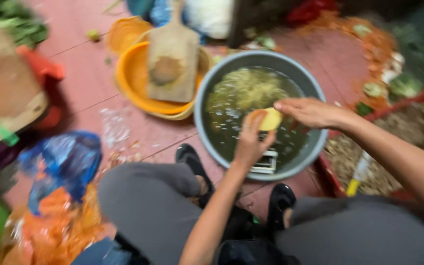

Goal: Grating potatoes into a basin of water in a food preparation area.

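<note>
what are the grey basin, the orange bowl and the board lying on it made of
Grey basin: probably metal or hard plastic; dull, smooth grey rim, blur leaves it open.
Orange bowl: looks like plastic, with even bright colour and a slight sheen.
Board: wood, pale tan and matt, with a worn darker patch.
</note>
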